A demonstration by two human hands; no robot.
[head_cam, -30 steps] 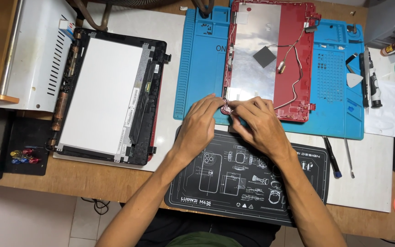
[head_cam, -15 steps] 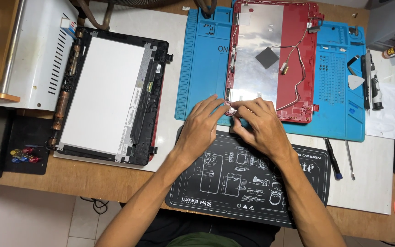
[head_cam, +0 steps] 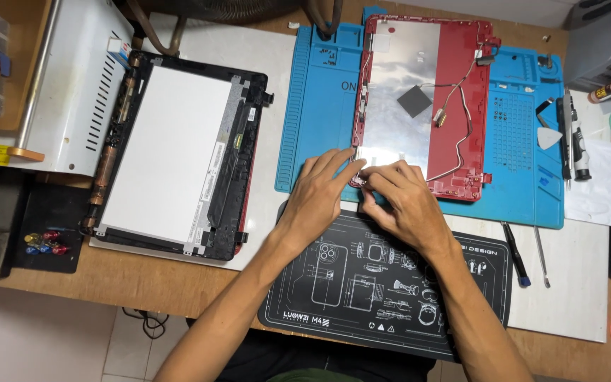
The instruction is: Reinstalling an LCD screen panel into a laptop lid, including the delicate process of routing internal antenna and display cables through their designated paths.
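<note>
On the wooden workbench (head_cam: 143,283), near its front edge, I log the layout from largest item down. A blue silicone mat (head_cam: 319,106) carries the red laptop lid shell (head_cam: 461,85), inner side up, silver foil lining and thin loose wires showing; its lower left corner sits at the mat's front edge. Beside it, toward the left edge, lies a bare display panel in a black frame (head_cam: 171,152). A black printed mat (head_cam: 362,283) lies nearest me.

Change since a second ago: the shell sits slightly shifted, and both hands have closed in tighter on that lower left corner. I judge the work is concentrated at one small fitting there.

My left hand (head_cam: 316,201) presses flat, fingers extended on the corner. My right hand (head_cam: 401,205) is curled narrow, pinching something too small to identify.
</note>
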